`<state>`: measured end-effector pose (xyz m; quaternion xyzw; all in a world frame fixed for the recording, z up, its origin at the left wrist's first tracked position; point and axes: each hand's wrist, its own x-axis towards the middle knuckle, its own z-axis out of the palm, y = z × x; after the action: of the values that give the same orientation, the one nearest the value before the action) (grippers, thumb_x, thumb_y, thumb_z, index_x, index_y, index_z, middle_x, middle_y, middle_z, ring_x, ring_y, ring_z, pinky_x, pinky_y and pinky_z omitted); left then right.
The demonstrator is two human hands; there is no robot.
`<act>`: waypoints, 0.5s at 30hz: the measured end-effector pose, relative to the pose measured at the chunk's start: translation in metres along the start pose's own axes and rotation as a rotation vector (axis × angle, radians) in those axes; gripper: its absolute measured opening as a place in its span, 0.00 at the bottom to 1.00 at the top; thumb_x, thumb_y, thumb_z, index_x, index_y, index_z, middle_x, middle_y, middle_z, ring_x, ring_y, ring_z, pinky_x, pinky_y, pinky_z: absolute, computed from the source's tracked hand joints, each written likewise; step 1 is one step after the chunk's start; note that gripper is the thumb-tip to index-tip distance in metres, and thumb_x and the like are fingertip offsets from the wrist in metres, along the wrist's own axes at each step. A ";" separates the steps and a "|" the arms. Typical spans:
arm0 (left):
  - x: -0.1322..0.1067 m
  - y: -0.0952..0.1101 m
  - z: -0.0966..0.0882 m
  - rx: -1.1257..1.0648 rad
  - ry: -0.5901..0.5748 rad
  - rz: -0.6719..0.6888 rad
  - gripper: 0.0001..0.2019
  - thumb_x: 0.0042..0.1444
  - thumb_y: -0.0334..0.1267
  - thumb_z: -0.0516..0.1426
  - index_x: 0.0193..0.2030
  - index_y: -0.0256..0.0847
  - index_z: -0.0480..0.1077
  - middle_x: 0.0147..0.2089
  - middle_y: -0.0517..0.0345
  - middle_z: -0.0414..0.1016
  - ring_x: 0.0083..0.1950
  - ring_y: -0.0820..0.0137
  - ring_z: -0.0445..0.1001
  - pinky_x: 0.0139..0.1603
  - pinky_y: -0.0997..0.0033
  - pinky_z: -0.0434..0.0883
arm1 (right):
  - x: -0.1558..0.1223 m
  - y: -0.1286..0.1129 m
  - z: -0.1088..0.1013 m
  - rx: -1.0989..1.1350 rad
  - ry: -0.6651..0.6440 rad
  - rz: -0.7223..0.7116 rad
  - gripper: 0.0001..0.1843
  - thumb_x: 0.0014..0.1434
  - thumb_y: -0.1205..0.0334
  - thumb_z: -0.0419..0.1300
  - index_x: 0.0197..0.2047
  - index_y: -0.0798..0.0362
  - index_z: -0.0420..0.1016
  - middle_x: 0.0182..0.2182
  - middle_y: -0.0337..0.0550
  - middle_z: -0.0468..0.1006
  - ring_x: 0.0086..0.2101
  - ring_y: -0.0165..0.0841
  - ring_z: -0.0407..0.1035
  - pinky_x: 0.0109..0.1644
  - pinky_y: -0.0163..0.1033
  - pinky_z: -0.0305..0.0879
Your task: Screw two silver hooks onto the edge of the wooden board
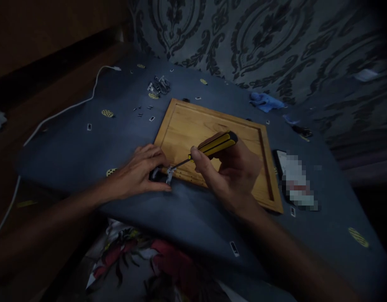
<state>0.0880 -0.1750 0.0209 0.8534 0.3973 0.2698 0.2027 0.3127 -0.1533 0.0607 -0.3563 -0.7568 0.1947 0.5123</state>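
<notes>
A yellow-and-black screwdriver (217,144) is gripped in my right hand (233,172), its handle slanting up to the right. Its shaft runs down left to a metal hinge (170,175) at the near edge of a framed wooden cabinet door (218,113), close to the near left corner. My left hand (145,167) is closed about the hinge, thumb on the near side and fingers on the door's corner. Whether the tip sits in a screw is too small to tell. The door lies flat on a dark blue patterned cloth.
Beyond the door's left side lie several small screws (139,114) and a pile of metal hinges (160,85). A phone (294,180) rests to the right, a blue crumpled cloth (265,102) at the back right. A white cable (92,94) runs along the left edge.
</notes>
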 end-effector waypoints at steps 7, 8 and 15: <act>-0.001 0.002 -0.002 -0.002 -0.018 -0.004 0.22 0.62 0.55 0.67 0.55 0.44 0.73 0.49 0.57 0.76 0.53 0.59 0.73 0.55 0.59 0.66 | 0.001 0.008 0.005 0.045 0.040 -0.061 0.14 0.61 0.63 0.71 0.32 0.46 0.69 0.22 0.33 0.68 0.24 0.31 0.67 0.26 0.40 0.64; -0.001 0.002 -0.002 -0.003 -0.022 -0.007 0.22 0.63 0.55 0.67 0.54 0.44 0.73 0.49 0.57 0.76 0.54 0.59 0.73 0.55 0.59 0.66 | 0.001 0.008 0.004 0.050 0.040 -0.061 0.13 0.61 0.64 0.71 0.32 0.46 0.69 0.23 0.33 0.68 0.24 0.31 0.67 0.26 0.40 0.64; -0.001 0.001 -0.002 0.002 -0.027 -0.014 0.22 0.62 0.55 0.67 0.54 0.44 0.72 0.50 0.56 0.76 0.55 0.59 0.73 0.56 0.59 0.67 | 0.000 0.012 0.004 -0.003 0.035 -0.078 0.12 0.61 0.65 0.71 0.34 0.47 0.70 0.24 0.31 0.70 0.25 0.30 0.68 0.28 0.40 0.66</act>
<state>0.0870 -0.1766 0.0227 0.8543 0.4008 0.2566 0.2090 0.3127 -0.1456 0.0511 -0.3306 -0.7614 0.1672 0.5320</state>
